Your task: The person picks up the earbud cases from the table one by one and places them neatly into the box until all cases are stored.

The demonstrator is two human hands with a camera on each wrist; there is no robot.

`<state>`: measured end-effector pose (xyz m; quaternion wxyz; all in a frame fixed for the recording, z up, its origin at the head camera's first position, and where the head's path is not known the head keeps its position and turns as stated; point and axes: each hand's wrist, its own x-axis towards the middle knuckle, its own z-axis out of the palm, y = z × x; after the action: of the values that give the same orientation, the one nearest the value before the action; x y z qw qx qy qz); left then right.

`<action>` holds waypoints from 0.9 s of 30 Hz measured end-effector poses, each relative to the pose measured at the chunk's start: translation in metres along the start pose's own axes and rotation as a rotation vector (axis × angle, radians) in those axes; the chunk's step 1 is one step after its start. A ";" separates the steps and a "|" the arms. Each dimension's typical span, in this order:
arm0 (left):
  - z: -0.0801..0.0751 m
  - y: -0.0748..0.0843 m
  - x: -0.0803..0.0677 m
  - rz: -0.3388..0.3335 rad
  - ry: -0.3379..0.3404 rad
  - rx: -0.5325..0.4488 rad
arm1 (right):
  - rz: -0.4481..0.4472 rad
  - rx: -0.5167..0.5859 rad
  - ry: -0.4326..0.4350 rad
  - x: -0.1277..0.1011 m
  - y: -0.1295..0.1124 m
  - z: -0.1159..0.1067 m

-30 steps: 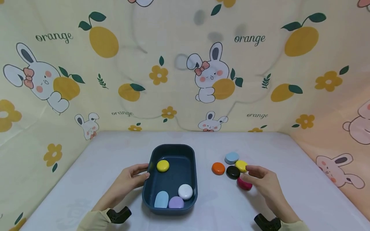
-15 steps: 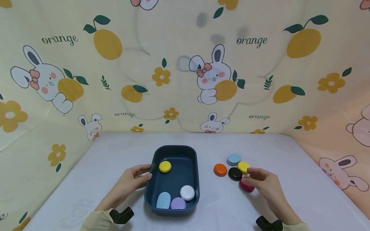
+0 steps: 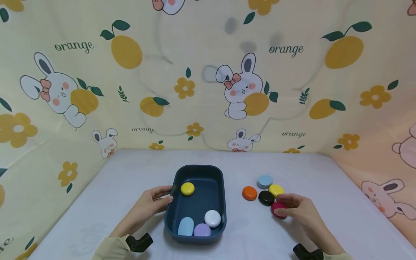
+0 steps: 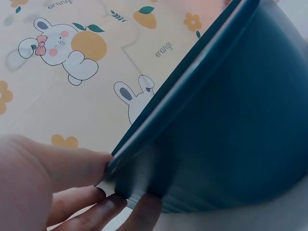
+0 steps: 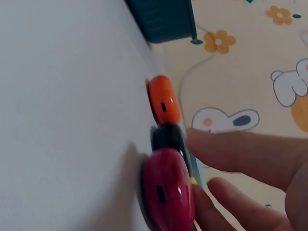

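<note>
One tray (image 3: 196,206) is counted, with four inner pieces (image 3: 187,189) and five outer pieces (image 3: 266,198). Also present: one left hand (image 3: 152,201), one right hand (image 3: 299,210), one tabletop (image 3: 146,164).

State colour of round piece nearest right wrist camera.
Glossy crimson round piece, clearest in the right wrist view.

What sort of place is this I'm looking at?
Likely a screened-off tabletop recording booth: a white table, cream sheeting printed with bunnies and oranges rising behind and along both sides, and black angular wrist devices.
</note>
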<state>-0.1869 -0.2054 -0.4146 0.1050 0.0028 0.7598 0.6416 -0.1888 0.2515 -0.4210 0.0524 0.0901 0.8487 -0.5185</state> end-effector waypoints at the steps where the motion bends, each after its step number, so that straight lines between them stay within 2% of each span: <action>1: 0.000 0.000 0.000 -0.001 0.000 -0.002 | 0.001 -0.008 -0.014 0.000 0.001 -0.001; 6: 0.001 0.001 -0.001 -0.006 0.010 0.013 | -0.020 -0.057 -0.052 0.001 0.001 -0.002; 10: 0.002 0.002 0.000 -0.012 0.023 0.014 | -0.025 -0.083 -0.042 0.001 -0.001 -0.001; 20: -0.001 0.000 -0.003 -0.018 0.003 0.017 | -0.035 -0.136 -0.042 -0.001 -0.002 0.002; 27: 0.000 0.001 -0.001 0.001 -0.004 0.012 | -0.035 -0.154 -0.013 -0.001 -0.002 0.000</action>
<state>-0.1862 -0.2051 -0.4134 0.1061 0.0051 0.7633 0.6372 -0.1885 0.2503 -0.4190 0.0558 0.0674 0.8872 -0.4529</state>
